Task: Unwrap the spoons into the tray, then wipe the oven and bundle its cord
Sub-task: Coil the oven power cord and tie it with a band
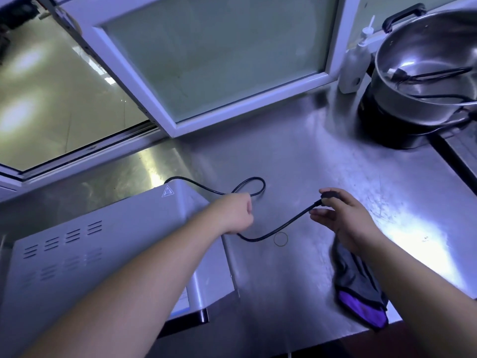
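two hands on the cord (pixel 281 226) now: my left hand (pixel 236 211) is closed around its middle beside the oven (pixel 103 244), my right hand (pixel 343 218) pinches the plug (pixel 327 197) above the counter (pixel 335 164). i should fold even loops into my left fist, keep them flat, then reach for the rubber band (pixel 280 239) lying just beside the cord, near the cloth (pixel 358 288).
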The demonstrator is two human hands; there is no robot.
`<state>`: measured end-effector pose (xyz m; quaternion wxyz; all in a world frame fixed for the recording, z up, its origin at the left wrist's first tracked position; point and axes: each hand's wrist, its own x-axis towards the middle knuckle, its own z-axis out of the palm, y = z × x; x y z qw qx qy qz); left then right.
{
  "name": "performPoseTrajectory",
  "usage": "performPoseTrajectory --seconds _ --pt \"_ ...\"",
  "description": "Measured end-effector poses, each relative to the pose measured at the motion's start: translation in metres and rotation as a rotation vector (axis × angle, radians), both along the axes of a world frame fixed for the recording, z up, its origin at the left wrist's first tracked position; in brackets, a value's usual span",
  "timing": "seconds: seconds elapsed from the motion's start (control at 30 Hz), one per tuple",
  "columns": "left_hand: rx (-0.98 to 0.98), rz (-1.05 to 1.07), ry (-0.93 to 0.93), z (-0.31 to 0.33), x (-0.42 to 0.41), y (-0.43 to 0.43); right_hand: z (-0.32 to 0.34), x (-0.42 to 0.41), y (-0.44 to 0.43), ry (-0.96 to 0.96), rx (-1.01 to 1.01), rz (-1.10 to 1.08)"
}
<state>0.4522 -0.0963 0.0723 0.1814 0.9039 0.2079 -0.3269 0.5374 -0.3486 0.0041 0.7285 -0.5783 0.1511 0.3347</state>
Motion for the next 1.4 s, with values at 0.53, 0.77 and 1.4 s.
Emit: performPoseTrajectory --seconds 0.53,0.77,1.4 --pt "0.276 -0.056 0.101 -0.137 0.063 0.04 -0.035 0.023 0.009 0.094 -0.041 -0.084" --pt "0.329 -0.072 0.121 -0.148 0.072 0.044 -0.038 0.028 0.006 0.037 -0.161 0.032" --pt "-0.668 0.178 -0.027 0.005 0.043 0.015 -0.018 0.055 0.027 0.4 -0.084 -0.405"
